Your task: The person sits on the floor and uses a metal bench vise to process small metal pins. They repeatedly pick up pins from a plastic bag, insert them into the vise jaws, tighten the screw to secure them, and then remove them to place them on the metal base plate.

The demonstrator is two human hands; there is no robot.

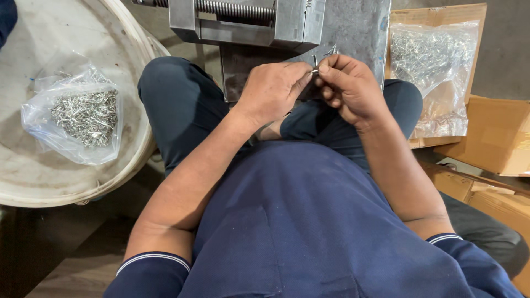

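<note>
A small metal pin (314, 70) sits pinched between the fingertips of the left hand (271, 88) and the right hand (349, 87), just above the person's knees. It is silvery and slim, and only a short bright stub shows where the two thumbs meet, lying roughly level. More thin metal pieces (331, 51) stick up from the right hand's fingers, shiny and tilted, close to the grey steel block behind them. They look like two or three loose pins held together, though the view is too small to count them or make out their ends.
</note>
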